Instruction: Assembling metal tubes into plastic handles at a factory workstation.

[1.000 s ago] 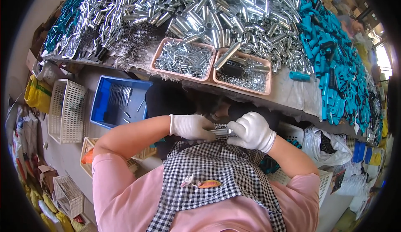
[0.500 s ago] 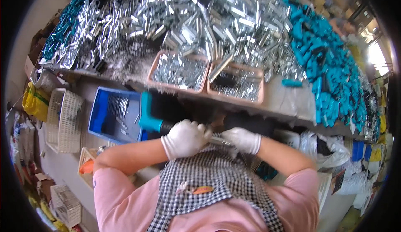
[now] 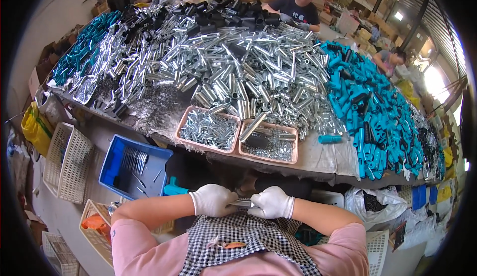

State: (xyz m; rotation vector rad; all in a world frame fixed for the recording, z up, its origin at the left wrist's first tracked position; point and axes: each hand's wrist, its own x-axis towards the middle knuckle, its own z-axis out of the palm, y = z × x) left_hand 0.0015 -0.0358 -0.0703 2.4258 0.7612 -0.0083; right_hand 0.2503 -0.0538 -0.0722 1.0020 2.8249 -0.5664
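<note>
In white gloves, both of my hands meet low in front of my checked apron. My left hand (image 3: 214,200) is closed round one end of a silver metal piece (image 3: 242,204), perhaps a tube. On its other end my right hand (image 3: 272,202) has its fingers curled shut. Only a short stretch shows between the gloves. A teal plastic part (image 3: 175,187) pokes out beyond my left wrist; whether it is joined to the metal piece is hidden.
Metal tubes (image 3: 233,72) cover the table ahead, teal handles (image 3: 367,102) to the right. Two pink trays (image 3: 209,149) of small hardware stand at its near edge. A blue crate (image 3: 164,152) and white basket (image 3: 55,184) are at left. People (image 3: 298,8) work across the table.
The view has tilted up, bringing in the far side of the table and the people there. My hands appear lower and closer together; less of the teal part shows.
</note>
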